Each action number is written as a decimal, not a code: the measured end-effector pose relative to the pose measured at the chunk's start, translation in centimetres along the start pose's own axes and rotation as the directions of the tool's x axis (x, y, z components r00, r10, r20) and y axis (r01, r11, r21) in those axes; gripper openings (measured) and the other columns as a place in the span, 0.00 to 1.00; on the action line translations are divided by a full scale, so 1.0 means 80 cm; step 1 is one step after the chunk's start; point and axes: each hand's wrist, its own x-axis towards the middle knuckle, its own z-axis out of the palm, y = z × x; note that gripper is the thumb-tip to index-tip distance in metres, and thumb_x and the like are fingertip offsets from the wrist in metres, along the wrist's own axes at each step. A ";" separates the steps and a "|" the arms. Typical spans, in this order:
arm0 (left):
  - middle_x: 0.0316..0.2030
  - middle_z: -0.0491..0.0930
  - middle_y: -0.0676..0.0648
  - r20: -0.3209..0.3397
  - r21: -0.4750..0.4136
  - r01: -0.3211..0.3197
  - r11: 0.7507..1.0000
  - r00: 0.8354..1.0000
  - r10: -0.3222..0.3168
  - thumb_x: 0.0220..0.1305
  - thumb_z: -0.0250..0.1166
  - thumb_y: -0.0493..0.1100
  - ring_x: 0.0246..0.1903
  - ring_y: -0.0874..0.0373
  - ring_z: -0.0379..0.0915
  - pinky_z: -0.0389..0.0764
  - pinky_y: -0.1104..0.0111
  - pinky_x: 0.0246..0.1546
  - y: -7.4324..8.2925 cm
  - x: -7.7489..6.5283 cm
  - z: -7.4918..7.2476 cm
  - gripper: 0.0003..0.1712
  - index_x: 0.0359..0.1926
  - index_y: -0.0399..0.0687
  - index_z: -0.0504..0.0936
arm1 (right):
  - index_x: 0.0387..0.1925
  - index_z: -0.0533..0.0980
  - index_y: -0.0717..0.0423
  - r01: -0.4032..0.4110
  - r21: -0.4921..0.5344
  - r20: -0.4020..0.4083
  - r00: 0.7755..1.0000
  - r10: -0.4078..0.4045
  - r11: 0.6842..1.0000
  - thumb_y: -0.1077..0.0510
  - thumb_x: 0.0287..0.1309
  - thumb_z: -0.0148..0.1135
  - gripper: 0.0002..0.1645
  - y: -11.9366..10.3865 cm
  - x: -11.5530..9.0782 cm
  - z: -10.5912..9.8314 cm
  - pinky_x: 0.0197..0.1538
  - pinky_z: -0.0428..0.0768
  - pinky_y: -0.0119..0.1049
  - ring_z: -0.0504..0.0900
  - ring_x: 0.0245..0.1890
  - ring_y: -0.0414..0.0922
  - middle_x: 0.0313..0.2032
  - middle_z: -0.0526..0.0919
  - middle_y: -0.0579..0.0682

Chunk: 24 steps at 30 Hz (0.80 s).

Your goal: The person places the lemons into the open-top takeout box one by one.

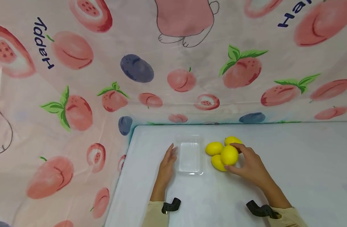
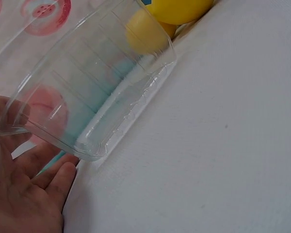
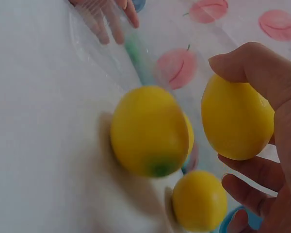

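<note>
A clear plastic container (image 1: 201, 157) sits on the white table, open side up. My left hand (image 1: 167, 165) rests against its left side with fairly straight fingers; in the left wrist view the fingers (image 2: 36, 158) lie along the container's end wall. Right of the container, my right hand (image 1: 252, 165) pinches a yellow lemon (image 1: 229, 155) between thumb and fingers. This lemon (image 3: 237, 119) is held up off the table in the right wrist view. Close by lie three more lemons: one at left (image 1: 214, 148), one in front (image 1: 218, 163), one behind (image 1: 232, 140).
The white tabletop (image 1: 304, 164) extends to the right and toward me. Behind and to the left hangs a pink fruit-print cloth (image 1: 162, 56), meeting the table's back and left edges. A black wrist camera mount sits on each sleeve.
</note>
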 end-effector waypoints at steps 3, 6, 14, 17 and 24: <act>0.74 0.68 0.44 -0.006 0.016 0.017 1.000 1.000 -0.017 0.79 0.49 0.41 0.75 0.47 0.61 0.58 0.48 0.76 0.000 -0.001 -0.002 0.32 0.80 0.56 0.58 | 0.66 0.70 0.53 0.033 0.006 -0.003 0.999 -0.033 0.999 0.43 0.42 0.84 0.51 -0.015 0.011 0.007 0.56 0.71 0.61 0.74 0.55 0.56 0.59 0.80 0.56; 0.74 0.67 0.44 -0.004 0.023 0.025 0.999 1.000 -0.025 0.79 0.49 0.41 0.75 0.46 0.61 0.59 0.47 0.76 -0.001 -0.003 -0.003 0.32 0.80 0.56 0.58 | 0.65 0.71 0.52 0.049 0.016 0.002 0.999 -0.049 0.999 0.45 0.42 0.84 0.50 -0.029 0.022 0.012 0.57 0.71 0.62 0.73 0.57 0.56 0.61 0.79 0.55; 0.74 0.68 0.43 -0.009 0.004 0.014 1.000 1.000 -0.014 0.79 0.50 0.40 0.75 0.45 0.61 0.58 0.47 0.76 0.001 -0.001 -0.002 0.32 0.79 0.55 0.59 | 0.65 0.71 0.48 0.080 0.040 0.026 0.996 -0.081 0.996 0.47 0.42 0.83 0.48 -0.059 0.050 0.025 0.54 0.76 0.55 0.72 0.54 0.53 0.58 0.81 0.50; 0.73 0.68 0.42 -0.012 -0.006 0.006 1.000 1.000 -0.006 0.78 0.50 0.40 0.74 0.44 0.62 0.58 0.47 0.76 0.003 0.000 0.000 0.32 0.79 0.54 0.60 | 0.66 0.70 0.46 0.075 0.052 0.042 0.996 -0.077 0.996 0.46 0.43 0.83 0.48 -0.067 0.056 0.030 0.55 0.76 0.56 0.72 0.55 0.53 0.59 0.80 0.49; 0.73 0.68 0.43 -0.017 0.020 0.017 1.000 1.000 -0.016 0.79 0.50 0.41 0.74 0.45 0.63 0.59 0.47 0.76 0.005 -0.001 0.001 0.31 0.79 0.55 0.60 | 0.67 0.70 0.43 0.046 0.090 0.074 0.996 -0.053 0.995 0.44 0.44 0.82 0.48 -0.079 0.072 0.041 0.57 0.76 0.60 0.71 0.59 0.56 0.60 0.79 0.48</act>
